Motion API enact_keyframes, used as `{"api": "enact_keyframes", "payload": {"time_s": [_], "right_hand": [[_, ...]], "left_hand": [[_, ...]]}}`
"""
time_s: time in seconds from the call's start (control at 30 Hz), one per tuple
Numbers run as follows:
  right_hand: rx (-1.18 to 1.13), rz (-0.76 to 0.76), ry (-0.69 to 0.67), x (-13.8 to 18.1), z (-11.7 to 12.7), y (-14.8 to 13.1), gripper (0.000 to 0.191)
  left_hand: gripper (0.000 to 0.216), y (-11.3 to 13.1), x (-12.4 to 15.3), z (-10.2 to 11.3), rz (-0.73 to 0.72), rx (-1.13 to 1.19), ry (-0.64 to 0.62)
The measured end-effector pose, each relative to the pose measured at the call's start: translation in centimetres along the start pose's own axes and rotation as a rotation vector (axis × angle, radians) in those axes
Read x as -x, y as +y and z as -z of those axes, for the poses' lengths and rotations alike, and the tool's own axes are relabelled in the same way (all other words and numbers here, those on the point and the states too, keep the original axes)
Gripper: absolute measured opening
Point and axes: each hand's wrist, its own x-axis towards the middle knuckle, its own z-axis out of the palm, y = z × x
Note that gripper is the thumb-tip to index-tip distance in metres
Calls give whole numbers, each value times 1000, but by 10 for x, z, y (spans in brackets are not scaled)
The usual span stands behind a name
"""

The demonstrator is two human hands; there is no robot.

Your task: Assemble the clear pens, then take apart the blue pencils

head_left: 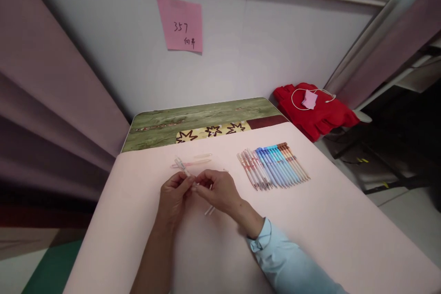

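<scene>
Head view, two hands (173, 190) (220, 190), one pen (179, 163) (left-held); one wall note (182, 18)

pink wall note (182, 25) | handwritten: "357" | below it: "向" plus one unclear character

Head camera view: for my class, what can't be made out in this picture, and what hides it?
All in the head view:
- Lower end of the held pen: hidden by the fingers of the left hand and right hand.
- Upper ends of the thin white pieces: behind the right hand.
- Fine print on the pens in the row: too small.
- Blue sleeve: cut off by the bottom edge.
</scene>
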Motion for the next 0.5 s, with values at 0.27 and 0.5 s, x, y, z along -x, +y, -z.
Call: {"api": "enact_keyframes", "payload": {"time_s": [0.27, 0.5], "right_hand": [[109, -21, 180, 1, 43, -3, 11], [605, -360, 483, 48, 142, 44, 24]], "left_hand": [[29, 8, 4, 2, -226, -163, 69], [28, 7, -6, 21, -457, -189, 467]]}}
